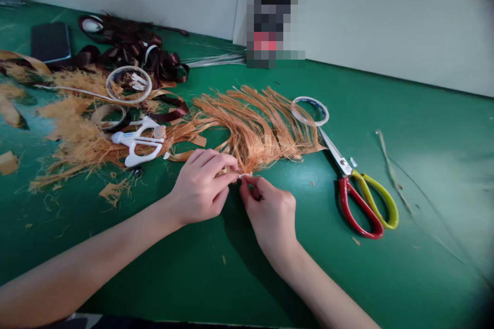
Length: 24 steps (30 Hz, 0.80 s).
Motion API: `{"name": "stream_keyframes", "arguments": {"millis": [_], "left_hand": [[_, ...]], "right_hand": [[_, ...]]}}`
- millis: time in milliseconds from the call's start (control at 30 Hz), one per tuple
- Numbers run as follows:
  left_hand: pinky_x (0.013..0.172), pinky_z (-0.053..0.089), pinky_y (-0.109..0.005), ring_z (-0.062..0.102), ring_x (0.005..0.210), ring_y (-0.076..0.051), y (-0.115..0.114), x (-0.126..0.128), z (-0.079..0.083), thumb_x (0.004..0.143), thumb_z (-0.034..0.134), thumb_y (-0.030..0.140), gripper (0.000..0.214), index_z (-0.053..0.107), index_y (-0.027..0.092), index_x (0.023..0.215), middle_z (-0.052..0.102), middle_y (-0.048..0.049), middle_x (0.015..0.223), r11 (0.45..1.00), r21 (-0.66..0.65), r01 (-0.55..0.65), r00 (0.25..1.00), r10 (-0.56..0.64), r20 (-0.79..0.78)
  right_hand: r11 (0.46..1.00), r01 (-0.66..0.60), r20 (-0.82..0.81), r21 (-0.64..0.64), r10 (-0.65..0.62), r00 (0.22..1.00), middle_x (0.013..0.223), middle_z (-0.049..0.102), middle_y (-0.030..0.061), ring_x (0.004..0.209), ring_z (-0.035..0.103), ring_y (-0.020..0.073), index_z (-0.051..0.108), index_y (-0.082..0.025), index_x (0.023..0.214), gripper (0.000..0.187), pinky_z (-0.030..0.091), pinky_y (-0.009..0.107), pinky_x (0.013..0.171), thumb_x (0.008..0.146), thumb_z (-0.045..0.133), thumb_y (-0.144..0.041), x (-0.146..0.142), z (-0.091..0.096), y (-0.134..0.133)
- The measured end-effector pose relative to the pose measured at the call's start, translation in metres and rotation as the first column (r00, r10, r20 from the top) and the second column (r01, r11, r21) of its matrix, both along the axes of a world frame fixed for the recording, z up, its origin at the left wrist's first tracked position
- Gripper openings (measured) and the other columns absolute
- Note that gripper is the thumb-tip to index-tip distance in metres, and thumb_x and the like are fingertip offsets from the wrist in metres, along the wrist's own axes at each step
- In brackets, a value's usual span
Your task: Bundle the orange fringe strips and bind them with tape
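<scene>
There's room to pass right of the right hand (pixel 272 208), over the near desk (pixel 417 282); beyond, red-and-yellow scissors (pixel 345 167) block it, and tangled fibres (pixel 73 118) and white scissors (pixel 133 140) crowd the left.

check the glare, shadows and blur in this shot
Head view: pale glare washes the green tabletop toward the right, a dark shadow lies beside the right forearm, the top right corner darkens, and coarse pixelation hides detail near top centre.

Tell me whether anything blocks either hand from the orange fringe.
Nothing visible does: the left hand is at the near edge of the orange fringe, and the right hand seems to pinch a small white piece there.
</scene>
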<state>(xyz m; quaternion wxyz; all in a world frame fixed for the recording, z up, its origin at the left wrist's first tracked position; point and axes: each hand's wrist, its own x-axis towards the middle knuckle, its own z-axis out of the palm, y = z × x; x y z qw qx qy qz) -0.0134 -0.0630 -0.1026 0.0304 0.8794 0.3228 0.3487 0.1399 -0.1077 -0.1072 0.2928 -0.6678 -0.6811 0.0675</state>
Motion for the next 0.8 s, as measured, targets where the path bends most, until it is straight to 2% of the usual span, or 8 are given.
{"name": "stream_keyframes", "arguments": {"millis": [167,300,433,500,567,667,800], "left_hand": [[0.073,0.039,-0.035,0.054,0.085,-0.020,0.000,0.002,-0.002,0.082,0.051,0.008,0.019,0.068,0.015,0.079,0.067,-0.0054,0.094,1.000,0.022,0.012,0.995,-0.010,-0.099],[0.072,0.038,-0.036,0.053,0.083,-0.020,0.001,0.001,-0.003,0.081,0.052,0.008,0.018,0.066,0.014,0.072,0.066,-0.0051,0.091,1.000,0.022,0.015,0.990,-0.012,-0.137],[0.071,0.038,-0.036,0.053,0.082,-0.020,0.001,0.001,-0.003,0.081,0.052,0.008,0.018,0.064,0.014,0.067,0.065,-0.0057,0.090,1.000,0.017,0.008,0.988,-0.006,-0.153],[0.071,0.038,-0.036,0.052,0.082,-0.020,0.001,0.002,-0.003,0.082,0.052,0.010,0.019,0.064,0.014,0.067,0.065,-0.0061,0.089,1.000,0.019,0.000,0.988,0.003,-0.152],[0.070,0.038,-0.036,0.052,0.081,-0.020,0.001,0.003,-0.003,0.084,0.053,0.012,0.021,0.064,0.015,0.066,0.065,-0.0064,0.089,1.000,0.021,-0.002,0.989,0.005,-0.149],[0.068,0.036,-0.036,0.051,0.080,-0.020,0.001,0.003,-0.003,0.084,0.053,0.012,0.021,0.064,0.015,0.066,0.065,-0.0063,0.088,1.000,0.023,0.000,0.988,0.003,-0.153],[0.066,0.035,-0.036,0.049,0.077,-0.020,0.001,0.003,-0.003,0.084,0.052,0.012,0.022,0.064,0.016,0.066,0.064,-0.0056,0.083,1.000,0.025,-0.003,0.986,0.007,-0.165]], "right_hand": [[0.999,-0.031,0.006,0.027,0.031,1.000,0.047,0.062,0.0007,0.036,0.047,0.0091,0.073,-0.011,0.081,0.024,0.032,0.021,0.041,0.087,0.052,-0.020,-0.001,-0.002,0.000],[0.993,-0.105,0.031,0.045,0.103,0.994,0.054,0.065,0.0036,0.041,0.054,0.0112,0.072,-0.009,0.083,0.023,0.033,0.022,0.043,0.088,0.052,-0.018,0.001,-0.005,0.000],[0.991,-0.134,0.048,-0.005,0.135,0.990,0.057,0.063,0.0016,0.046,0.053,0.0120,0.069,-0.013,0.084,0.016,0.034,0.023,0.046,0.087,0.054,-0.016,0.005,-0.001,0.001],[0.994,-0.113,0.090,-0.004,0.113,0.990,0.063,0.061,0.0023,0.056,0.054,0.0142,0.068,-0.015,0.082,0.014,0.037,0.025,0.052,0.086,0.054,-0.015,0.005,0.004,0.001],[0.995,-0.071,0.153,0.071,0.059,0.986,0.076,0.059,0.0063,0.070,0.052,0.0183,0.067,-0.017,0.081,0.013,0.042,0.029,0.064,0.085,0.055,-0.016,0.005,0.008,0.002],[0.984,-0.021,0.185,0.177,-0.012,0.983,0.094,0.051,0.0101,0.088,0.045,0.0238,0.067,-0.019,0.084,0.014,0.040,0.040,0.080,0.082,0.056,-0.012,0.006,0.010,0.004],[0.991,-0.088,0.143,0.102,0.073,0.987,0.101,0.046,0.0090,0.097,0.039,0.0256,0.065,-0.021,0.087,0.028,0.037,0.042,0.085,0.079,0.048,0.000,0.008,0.006,0.007]]}}
